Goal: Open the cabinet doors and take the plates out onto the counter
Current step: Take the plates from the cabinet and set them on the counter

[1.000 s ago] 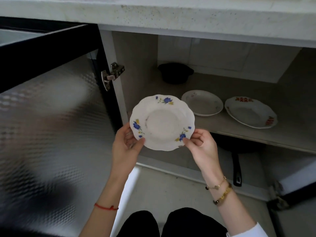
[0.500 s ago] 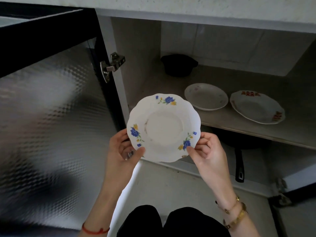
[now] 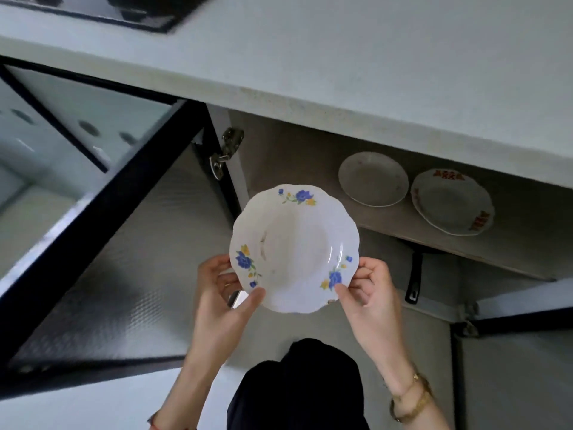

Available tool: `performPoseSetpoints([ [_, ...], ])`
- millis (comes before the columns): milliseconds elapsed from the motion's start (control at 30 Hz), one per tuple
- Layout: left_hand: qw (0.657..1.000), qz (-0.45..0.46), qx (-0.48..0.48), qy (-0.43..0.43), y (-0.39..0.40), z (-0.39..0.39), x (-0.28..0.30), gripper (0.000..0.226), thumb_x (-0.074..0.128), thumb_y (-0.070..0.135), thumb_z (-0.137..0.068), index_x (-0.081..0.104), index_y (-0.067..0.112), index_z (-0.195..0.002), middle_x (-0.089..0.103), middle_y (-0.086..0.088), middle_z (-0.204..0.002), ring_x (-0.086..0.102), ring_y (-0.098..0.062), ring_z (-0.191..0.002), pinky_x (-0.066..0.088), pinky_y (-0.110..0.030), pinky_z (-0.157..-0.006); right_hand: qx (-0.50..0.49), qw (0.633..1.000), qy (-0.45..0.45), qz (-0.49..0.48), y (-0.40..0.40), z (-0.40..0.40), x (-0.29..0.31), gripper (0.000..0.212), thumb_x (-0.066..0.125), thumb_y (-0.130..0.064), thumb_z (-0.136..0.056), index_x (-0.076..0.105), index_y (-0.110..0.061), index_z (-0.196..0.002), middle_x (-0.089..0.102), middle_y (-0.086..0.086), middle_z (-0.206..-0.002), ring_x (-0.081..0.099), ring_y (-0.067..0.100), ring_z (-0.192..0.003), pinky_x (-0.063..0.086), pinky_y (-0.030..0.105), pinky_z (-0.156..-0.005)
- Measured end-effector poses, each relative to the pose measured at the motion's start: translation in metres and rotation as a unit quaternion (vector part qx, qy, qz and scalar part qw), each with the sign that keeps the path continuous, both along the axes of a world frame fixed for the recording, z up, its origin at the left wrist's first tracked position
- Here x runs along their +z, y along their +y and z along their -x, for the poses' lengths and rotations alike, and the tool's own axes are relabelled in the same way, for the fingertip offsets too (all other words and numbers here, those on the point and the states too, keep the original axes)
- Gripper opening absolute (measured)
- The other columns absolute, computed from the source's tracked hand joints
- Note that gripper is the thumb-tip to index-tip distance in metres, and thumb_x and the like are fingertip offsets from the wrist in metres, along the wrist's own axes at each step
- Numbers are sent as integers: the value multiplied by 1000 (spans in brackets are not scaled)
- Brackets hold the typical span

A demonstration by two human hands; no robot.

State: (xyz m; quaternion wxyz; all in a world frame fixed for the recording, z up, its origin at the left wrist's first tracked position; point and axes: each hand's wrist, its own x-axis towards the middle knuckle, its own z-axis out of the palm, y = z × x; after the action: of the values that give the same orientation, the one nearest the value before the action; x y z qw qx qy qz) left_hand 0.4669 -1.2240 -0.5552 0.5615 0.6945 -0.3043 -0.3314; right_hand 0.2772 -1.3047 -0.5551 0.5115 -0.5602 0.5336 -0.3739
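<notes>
While the blue-flowered plate (image 3: 294, 248) was clear of the cabinet, I held it in front of my body, below the counter (image 3: 341, 57) edge and level with the open shelf (image 3: 387, 225). My left hand (image 3: 223, 293) gripped the lower left rim, thumb pressed on the upper face beside the blue flower and the remaining fingers curled underneath. My right hand (image 3: 369, 293) mirrored this on the lower right rim, thumb on top and fingers folded below, pinching the scalloped edge. This two-point grip on opposite sides kept the plate nearly level and, in my judgement, guarded against slipping on glazed ceramic.

The left cabinet door (image 3: 102, 259) stood swung fully outward, giving free access. Two plates lay on the shelf, side by side and apart: a plain pale plate (image 3: 373, 179) and, to its right, a red-patterned plate (image 3: 452, 201). A black pan handle (image 3: 415, 277) hung out from the compartment below (not part of this procedure).

Status: one plate in hand, none visibly on the counter, two to retrieve. The next move called for raising the plate past the counter lip with adequate clearance; striking the rim against that edge was the main hazard.
</notes>
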Motion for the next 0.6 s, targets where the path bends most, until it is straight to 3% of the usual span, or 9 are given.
performPoseSetpoints([
  [267,999,-34,-7,4,45,8,130,61,78,-9,-70,46,18,-114,61,3,-109,66,-13,-94,54,-22,-82,2,999,20,-40,47,8,131,36,69,0,-83,52,-28,-97,69,-5,-90,70,6,-78,53,14,-65],
  [600,998,-38,-52,5,73,11,289,61,80,-2,-72,45,16,-118,60,4,-112,65,-14,-98,55,-29,-85,-12,999,37,-29,85,23,293,30,69,1,-83,52,-8,-106,67,-1,-91,68,0,-75,51,9,-60],
])
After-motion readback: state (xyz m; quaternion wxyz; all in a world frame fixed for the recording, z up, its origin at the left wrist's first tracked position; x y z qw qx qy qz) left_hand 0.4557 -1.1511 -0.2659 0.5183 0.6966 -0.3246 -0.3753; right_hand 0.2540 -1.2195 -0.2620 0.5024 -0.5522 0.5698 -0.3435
